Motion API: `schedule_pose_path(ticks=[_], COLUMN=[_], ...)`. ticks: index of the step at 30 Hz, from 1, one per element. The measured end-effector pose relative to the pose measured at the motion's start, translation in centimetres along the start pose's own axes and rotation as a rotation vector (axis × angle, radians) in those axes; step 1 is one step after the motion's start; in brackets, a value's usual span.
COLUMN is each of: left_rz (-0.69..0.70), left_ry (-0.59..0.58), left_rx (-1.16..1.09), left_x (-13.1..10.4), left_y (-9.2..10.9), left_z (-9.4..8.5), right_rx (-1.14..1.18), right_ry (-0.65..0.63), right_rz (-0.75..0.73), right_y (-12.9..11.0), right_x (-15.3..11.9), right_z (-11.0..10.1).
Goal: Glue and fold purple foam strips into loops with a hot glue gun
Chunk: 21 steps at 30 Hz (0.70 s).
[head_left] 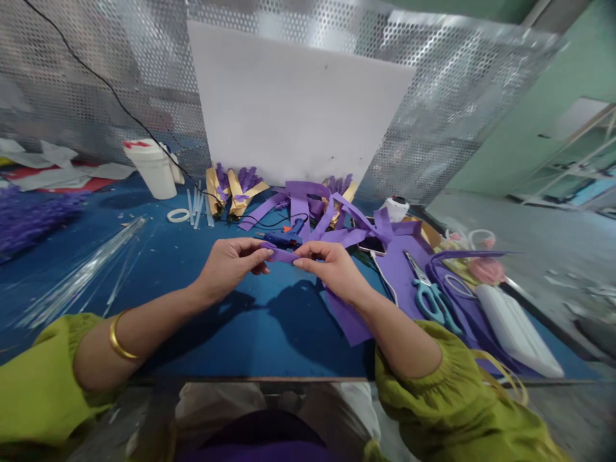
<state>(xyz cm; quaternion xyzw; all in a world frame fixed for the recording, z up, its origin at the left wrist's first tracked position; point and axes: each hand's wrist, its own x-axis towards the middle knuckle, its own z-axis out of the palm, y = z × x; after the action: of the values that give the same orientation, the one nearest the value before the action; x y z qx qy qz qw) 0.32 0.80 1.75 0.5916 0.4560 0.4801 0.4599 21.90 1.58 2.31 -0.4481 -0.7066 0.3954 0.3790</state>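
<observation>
A short strip of purple paper or felt (pixel 283 256) is stretched between my two hands above the blue table. My left hand (pixel 235 262) pinches its left end, which looks folded or rolled over. The right end is pinched between the thumb and fingers of my right hand (pixel 327 262). Just behind the strip lies a blue hot glue gun (pixel 283 239), partly hidden by my fingers. Beneath my right forearm rests a larger purple sheet (pixel 353 321), and more purple strips (pixel 301 199) are heaped behind the glue gun.
Wrapped lavender bunches (pixel 240 192) stand at the back near glue sticks (pixel 196 206), a tape roll (pixel 178 215) and a white bucket (pixel 151 168). Clear plastic strips (pixel 91 273) lie left. Scissors (pixel 433 298), a phone (pixel 371 245) and a white packet (pixel 517 327) are right.
</observation>
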Motion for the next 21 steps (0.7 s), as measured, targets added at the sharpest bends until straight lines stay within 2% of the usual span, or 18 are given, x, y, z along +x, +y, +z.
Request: schedule_pose_path(ticks=[5,10,13,17,19,21], left_rz=[0.062,0.17,0.194,0.139,0.129,0.159], left_ry=[0.009,0.059,0.073,0.111,0.122,0.117], left_rx=[0.041,0.089,0.076,0.044,0.056,0.11], left_x=[0.0,-0.3,-0.3,-0.2,-0.3,-0.6], left_y=[-0.1,-0.1,-0.3,-0.5,-0.7,-0.9], left_z=[-0.2,-0.1,0.0,0.1,0.3,0.6], right_rx=[-0.138,-0.053,-0.018,-0.049,-0.102,-0.163], right_ry=[0.078,0.089,0.151,0.224,0.179,0.073], right_rz=[-0.071,-0.059,-0.076,-0.254,-0.368,-0.457], right_y=[0.0,0.0,0.0,-0.4,-0.7,-0.8], right_x=[0.0,0.0,-0.1,-0.4,-0.7,-1.0], right_z=[0.1,0.3,0.3,0.6,0.9,1.3])
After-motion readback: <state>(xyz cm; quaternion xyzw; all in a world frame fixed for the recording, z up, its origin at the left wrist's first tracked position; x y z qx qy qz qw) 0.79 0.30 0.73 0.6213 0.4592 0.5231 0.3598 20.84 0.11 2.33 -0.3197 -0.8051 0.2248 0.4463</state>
